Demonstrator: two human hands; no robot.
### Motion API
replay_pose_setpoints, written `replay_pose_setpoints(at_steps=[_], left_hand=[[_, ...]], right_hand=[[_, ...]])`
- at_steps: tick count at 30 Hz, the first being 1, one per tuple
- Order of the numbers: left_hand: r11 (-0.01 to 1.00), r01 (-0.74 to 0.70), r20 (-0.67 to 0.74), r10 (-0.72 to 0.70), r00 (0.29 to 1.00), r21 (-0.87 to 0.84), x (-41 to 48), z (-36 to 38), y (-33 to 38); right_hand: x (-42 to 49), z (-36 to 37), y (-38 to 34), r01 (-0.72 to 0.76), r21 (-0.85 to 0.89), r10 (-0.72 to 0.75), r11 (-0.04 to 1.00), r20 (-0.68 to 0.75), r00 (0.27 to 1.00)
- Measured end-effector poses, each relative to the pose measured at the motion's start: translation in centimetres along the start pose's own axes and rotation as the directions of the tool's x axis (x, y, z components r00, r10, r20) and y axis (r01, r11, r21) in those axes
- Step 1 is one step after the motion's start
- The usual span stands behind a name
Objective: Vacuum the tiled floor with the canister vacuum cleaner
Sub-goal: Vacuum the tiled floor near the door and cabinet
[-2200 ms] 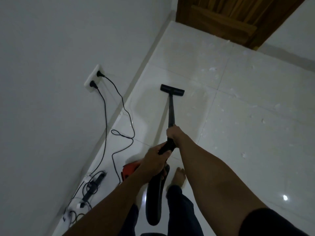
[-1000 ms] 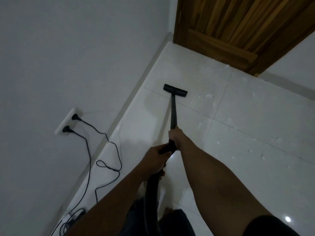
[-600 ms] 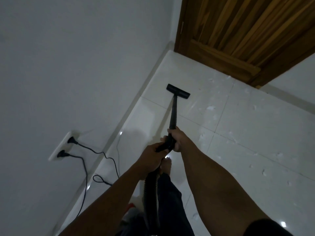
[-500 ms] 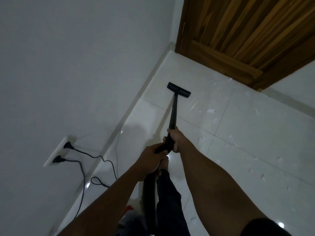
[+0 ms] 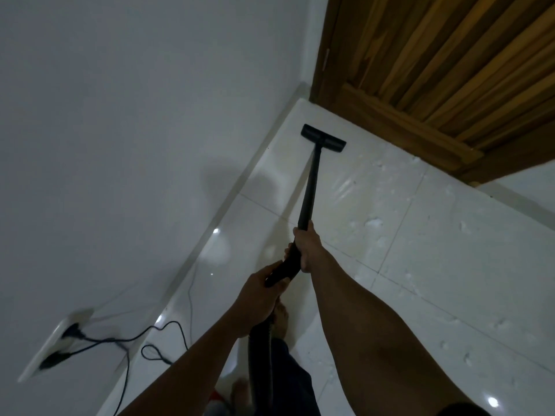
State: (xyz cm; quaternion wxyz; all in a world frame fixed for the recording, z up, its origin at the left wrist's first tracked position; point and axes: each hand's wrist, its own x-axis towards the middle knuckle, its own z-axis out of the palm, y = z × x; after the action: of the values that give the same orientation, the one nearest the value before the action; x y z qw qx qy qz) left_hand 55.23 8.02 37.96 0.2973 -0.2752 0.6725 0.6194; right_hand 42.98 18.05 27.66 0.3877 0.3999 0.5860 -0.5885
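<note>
The black vacuum wand [image 5: 310,181] slants away from me to its flat floor nozzle [image 5: 323,138], which sits on the white tiled floor [image 5: 450,241] in the corner near the wooden door. My right hand [image 5: 306,246] grips the wand's lower end. My left hand [image 5: 259,298] holds the curved handle just behind it, where the dark hose [image 5: 260,355] drops between my legs. White crumbs [image 5: 374,223] lie scattered on the tiles right of the wand. The canister shows only as a red sliver [image 5: 213,397] at the bottom.
A white wall [image 5: 135,115] runs along the left with a double socket [image 5: 57,343] and two black plugs; their cables [image 5: 156,346] loop over the floor by the skirting. The wooden door [image 5: 435,70] closes off the far end. My bare feet [image 5: 280,318] stand beneath the hose.
I have stepped forward and pushed the nozzle farther along the wall into the corner by the door. Both hands kept their hold on the wand; the socket slid back toward the lower left.
</note>
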Motion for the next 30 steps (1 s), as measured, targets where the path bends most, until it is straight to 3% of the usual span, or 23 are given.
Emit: replay_pose_setpoints(at_steps=[12,17,30], left_hand=[[0.999,0.002,-0.208,0.009,0.978,0.049,5.6,2.2,-0.2],[0.979,-0.048,-0.266,0.1,0.959,0.196,5.9,2.3,-1.1],[0.926,-0.136,-0.162,0.204,0.965,0.353,-2.9,-1.1,-4.7]], right_hand=[[5.5,0.7,-6.6,-0.012,0.012,0.012,1.0,-0.016,1.0],[5.6,0.8,-6.1,0.042,-0.018,-0.043,0.999,-0.054,0.998],[-2.2,2.5,1.2,0.175,-0.072,-0.182,0.982,-0.115,0.977]])
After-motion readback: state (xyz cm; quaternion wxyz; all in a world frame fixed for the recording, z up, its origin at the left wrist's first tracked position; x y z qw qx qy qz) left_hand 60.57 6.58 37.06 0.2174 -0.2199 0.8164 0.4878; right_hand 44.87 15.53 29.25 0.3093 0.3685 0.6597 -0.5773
